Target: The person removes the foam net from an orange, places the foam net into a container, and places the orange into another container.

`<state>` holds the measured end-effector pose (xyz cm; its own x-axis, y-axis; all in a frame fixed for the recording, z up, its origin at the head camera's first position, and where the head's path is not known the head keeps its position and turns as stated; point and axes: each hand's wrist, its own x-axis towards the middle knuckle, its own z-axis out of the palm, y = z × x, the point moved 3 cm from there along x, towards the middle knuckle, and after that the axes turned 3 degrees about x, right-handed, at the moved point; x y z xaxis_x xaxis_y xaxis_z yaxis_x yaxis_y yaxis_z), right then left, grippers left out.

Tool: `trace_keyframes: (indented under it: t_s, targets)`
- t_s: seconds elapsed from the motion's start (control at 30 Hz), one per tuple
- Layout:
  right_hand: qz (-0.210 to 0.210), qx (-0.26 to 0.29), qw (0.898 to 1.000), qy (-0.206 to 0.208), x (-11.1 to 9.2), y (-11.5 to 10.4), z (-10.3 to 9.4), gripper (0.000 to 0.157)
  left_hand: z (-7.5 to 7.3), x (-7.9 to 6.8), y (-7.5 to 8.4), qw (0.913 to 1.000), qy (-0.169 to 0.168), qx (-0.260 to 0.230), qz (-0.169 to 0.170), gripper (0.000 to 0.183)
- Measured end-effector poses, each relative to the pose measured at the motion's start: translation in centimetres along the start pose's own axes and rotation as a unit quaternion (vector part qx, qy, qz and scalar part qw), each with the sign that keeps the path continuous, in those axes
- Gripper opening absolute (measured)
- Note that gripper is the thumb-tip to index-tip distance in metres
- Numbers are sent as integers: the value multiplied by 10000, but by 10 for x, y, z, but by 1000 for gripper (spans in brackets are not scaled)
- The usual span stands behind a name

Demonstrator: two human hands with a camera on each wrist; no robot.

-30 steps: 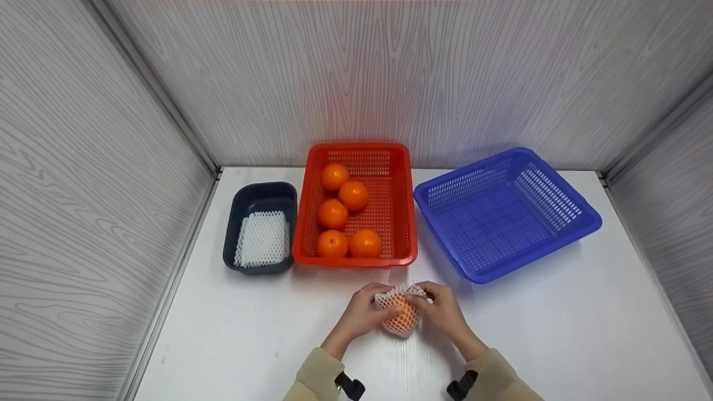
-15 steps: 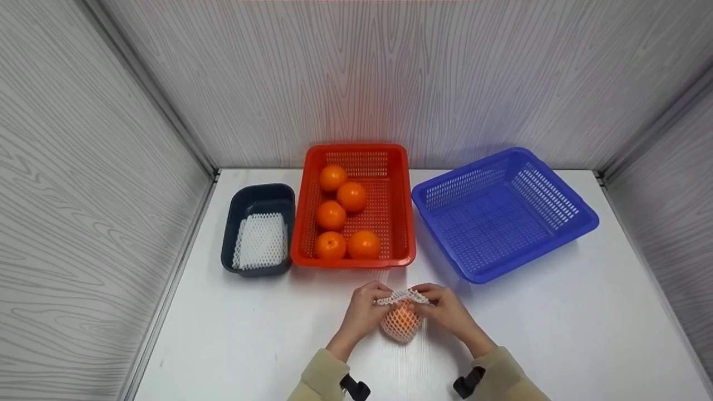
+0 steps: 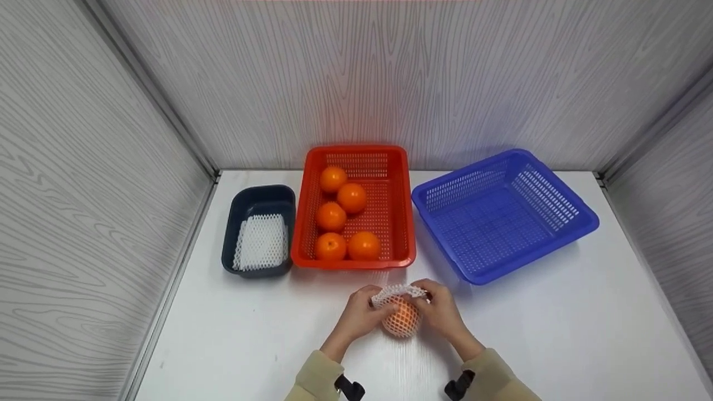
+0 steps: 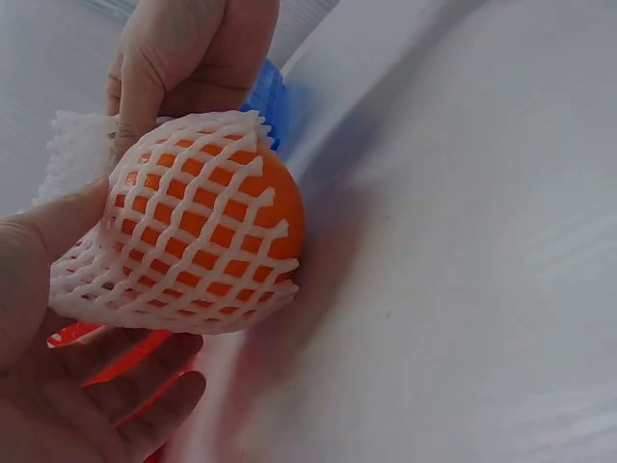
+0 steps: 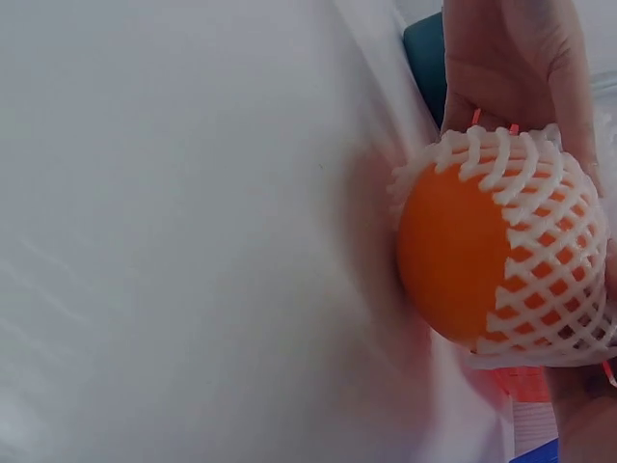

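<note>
An orange point(image 5: 448, 256) sits in a white foam net sleeve point(image 3: 394, 292) in front of the red basket. Its bare lower end pokes out of the sleeve, as both wrist views show. My left hand point(image 3: 359, 313) pinches the left side of the sleeve's upper edge, thumb on the mesh; in the left wrist view its other fingers spread beneath. On the opposite side, my right hand point(image 3: 444, 312) grips the same edge between thumb and fingers. Loose mesh rises above the fruit between the two hands.
A red basket point(image 3: 409, 223) with several bare oranges point(image 3: 364, 245) stands beyond the hands. Left of it, a dark tub point(image 3: 237, 209) holds a stack of flat foam nets point(image 3: 262, 242). A blue basket point(image 3: 490, 223) sits angled at the right. Grey panels enclose the white table point(image 3: 234, 334).
The sleeve's upper edge flattened between the hands, then spread again. Its lower end has gone from pointed to rounded around the orange. Both hands shifted slightly and kept hold of the net.
</note>
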<state>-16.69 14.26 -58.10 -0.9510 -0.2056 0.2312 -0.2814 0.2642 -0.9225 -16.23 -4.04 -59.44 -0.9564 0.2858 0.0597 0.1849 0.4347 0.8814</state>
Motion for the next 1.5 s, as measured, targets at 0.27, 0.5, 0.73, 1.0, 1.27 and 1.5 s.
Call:
trace_keyframes:
  t_s: [0.27,0.5,0.73,1.0,1.27,1.5]
  targets:
    - [233,867,9923,-848,-2,-20,-8,34,-2,4,4,9972,621,247,343,12]
    - [480,616,9940,-765,-2,-22,-11,21,0,4,7,9953,890,225,294,12]
    - [306,17,9995,-41,-3,-28,-12,12,2,-1,3,9991,366,-196,-78,36]
    - [254,382,9975,-531,-6,-25,-11,34,2,-1,2,9988,484,47,113,26]
    - [583,331,9915,-1118,-15,-18,-6,63,1,-1,8,9957,864,167,282,21]
    - [885,261,9887,-1178,-20,15,-2,70,1,-1,6,9943,1014,25,321,24]
